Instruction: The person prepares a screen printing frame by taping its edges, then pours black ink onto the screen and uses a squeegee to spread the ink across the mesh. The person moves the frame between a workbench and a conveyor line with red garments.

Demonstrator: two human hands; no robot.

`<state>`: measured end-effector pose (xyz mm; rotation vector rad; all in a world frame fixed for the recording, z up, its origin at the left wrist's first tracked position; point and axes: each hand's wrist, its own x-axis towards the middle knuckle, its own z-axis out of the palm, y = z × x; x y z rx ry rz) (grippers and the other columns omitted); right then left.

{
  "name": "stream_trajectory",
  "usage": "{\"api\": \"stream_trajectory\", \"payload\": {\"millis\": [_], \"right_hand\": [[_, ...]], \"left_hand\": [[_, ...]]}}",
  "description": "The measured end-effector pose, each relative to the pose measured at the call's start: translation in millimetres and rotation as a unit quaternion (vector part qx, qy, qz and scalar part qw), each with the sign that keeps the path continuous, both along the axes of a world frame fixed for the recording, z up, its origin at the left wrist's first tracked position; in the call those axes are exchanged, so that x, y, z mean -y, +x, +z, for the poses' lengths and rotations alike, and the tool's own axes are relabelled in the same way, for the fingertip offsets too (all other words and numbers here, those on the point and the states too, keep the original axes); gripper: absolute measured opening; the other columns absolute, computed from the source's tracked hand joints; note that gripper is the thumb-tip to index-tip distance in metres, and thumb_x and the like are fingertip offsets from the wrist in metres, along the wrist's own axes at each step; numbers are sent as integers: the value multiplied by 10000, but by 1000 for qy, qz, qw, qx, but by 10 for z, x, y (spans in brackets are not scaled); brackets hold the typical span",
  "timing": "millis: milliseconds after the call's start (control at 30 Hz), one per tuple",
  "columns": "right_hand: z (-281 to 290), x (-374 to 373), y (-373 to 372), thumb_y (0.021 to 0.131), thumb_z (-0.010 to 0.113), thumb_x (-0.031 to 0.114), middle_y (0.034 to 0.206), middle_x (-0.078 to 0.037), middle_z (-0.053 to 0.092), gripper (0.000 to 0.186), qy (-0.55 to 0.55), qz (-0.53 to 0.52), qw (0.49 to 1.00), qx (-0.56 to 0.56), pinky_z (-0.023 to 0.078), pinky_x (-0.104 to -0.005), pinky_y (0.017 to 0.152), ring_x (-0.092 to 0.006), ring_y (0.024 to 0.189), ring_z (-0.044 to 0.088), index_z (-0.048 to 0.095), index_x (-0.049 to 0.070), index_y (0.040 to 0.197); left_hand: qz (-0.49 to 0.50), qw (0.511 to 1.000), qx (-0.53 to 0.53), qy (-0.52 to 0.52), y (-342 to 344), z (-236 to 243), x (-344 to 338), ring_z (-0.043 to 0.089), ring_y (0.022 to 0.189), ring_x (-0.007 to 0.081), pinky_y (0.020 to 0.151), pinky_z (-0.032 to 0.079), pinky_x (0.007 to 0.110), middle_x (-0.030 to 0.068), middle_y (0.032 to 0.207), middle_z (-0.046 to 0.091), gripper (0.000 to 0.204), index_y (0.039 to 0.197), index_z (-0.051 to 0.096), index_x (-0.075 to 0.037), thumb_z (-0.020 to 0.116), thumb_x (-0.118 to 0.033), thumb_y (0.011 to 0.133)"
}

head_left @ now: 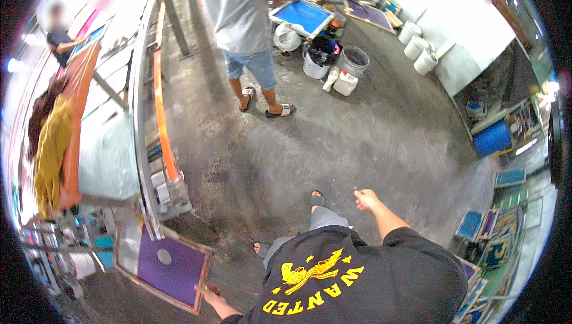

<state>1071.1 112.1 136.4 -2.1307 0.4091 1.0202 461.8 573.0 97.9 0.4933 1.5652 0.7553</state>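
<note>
At the lower left, my left hand is closed on the edge of a screen-printing frame. It has a wooden border, a purple panel and a pale round spot, and hangs tilted beside me. My right hand is held out in front of me over the floor with its fingers curled. A tiny speck shows at its fingertips, too small to name.
A person in a grey shirt stands ahead. Beyond are a blue screen, buckets and a white jug. A long printing table runs along the left; racked frames stand at right.
</note>
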Motion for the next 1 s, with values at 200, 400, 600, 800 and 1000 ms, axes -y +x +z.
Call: {"api": "stream_trajectory", "payload": {"millis": [200,400,600,800,1000], "right_hand": [[-973,1236,-159,1030,657,358,810,-208,699,437,-21,-182,982,-49,573,-469,517,-320,605,689,619,-62,1149],[-1277,1528,582,1007,677,336,743,-192,701,397,-60,-146,971,-179,587,-438,558,-289,612,698,704,-37,872],[-887,1457,3070,1020,664,337,847,-130,706,373,74,-170,981,-55,571,-383,541,-231,631,693,638,-19,1124],[-516,1127,4952,1046,640,320,898,-115,714,340,157,-268,948,64,581,-367,593,-213,688,699,635,13,1191],[-374,667,5832,1042,647,330,883,-98,712,321,190,-290,937,38,560,-345,601,-190,689,680,645,15,1103]], "left_hand": [[-192,945,-266,-14,1513,37,501,615,704,236,613,480,378,129,1020,735,539,1109,696,-63,607,-583,997],[-526,739,-420,28,3768,-311,1136,692,825,332,728,531,450,199,977,749,494,1046,704,-8,661,-496,983],[-553,725,-206,356,8172,-73,477,695,863,355,816,545,477,174,926,743,452,1058,717,0,645,-443,997],[-529,708,-89,460,12367,1011,175,709,997,289,897,539,407,157,1033,741,507,1172,681,-15,718,-467,947],[-406,716,-91,561,15792,938,-1159,690,1033,321,947,528,413,215,1208,701,708,1305,634,37,822,-478,856]]}}
